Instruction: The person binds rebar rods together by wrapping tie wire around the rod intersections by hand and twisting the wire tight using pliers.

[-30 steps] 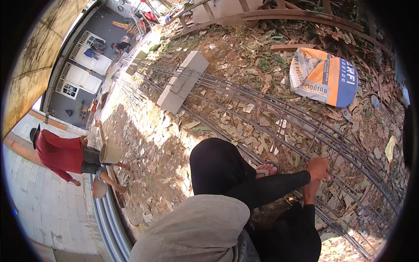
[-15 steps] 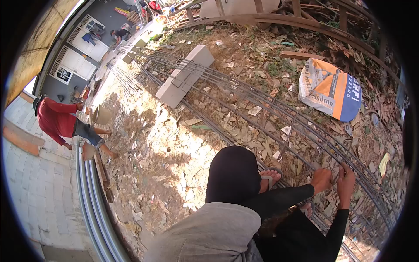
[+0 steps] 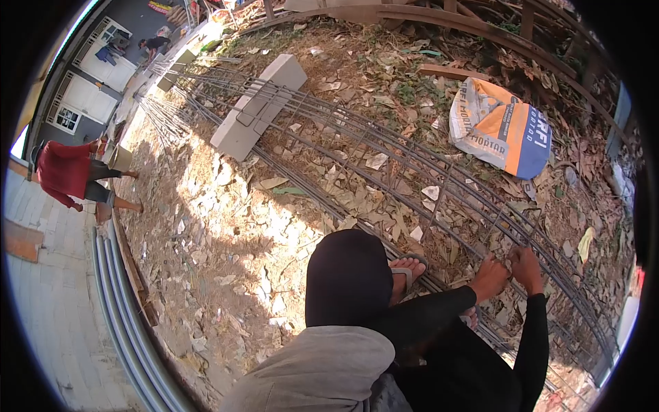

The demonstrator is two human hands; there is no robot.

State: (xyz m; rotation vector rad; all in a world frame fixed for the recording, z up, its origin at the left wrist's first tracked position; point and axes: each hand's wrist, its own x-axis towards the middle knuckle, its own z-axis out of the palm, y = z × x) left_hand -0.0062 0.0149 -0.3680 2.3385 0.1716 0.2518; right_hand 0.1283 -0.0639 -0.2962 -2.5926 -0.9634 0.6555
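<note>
My left hand point(image 3: 490, 278) is closed, fingers bent, just above the near part of a long cage of thin steel reinforcing bars point(image 3: 412, 159). Close beside it, my right hand point(image 3: 526, 270) is also closed, fingertips drawn in toward the left. Whatever lies between the fingers is too small or hidden to make out. Square stirrups point(image 3: 441, 190) cross the bars near both hands. Farther along, the cage passes over a pale concrete block point(image 3: 259, 108).
An orange, white and blue mortar bag point(image 3: 500, 128) lies beyond the bars. At left, a person in a red top point(image 3: 63, 173) carries a bucket point(image 3: 121, 158) near grey pipes point(image 3: 117, 302). Another person point(image 3: 155, 45) bends by the house. Dry leaves cover the ground.
The view has shifted, so the scene sits farther left. My right hand's fingers, more extended before, are now curled in near my left hand. The person in red has stepped along.
</note>
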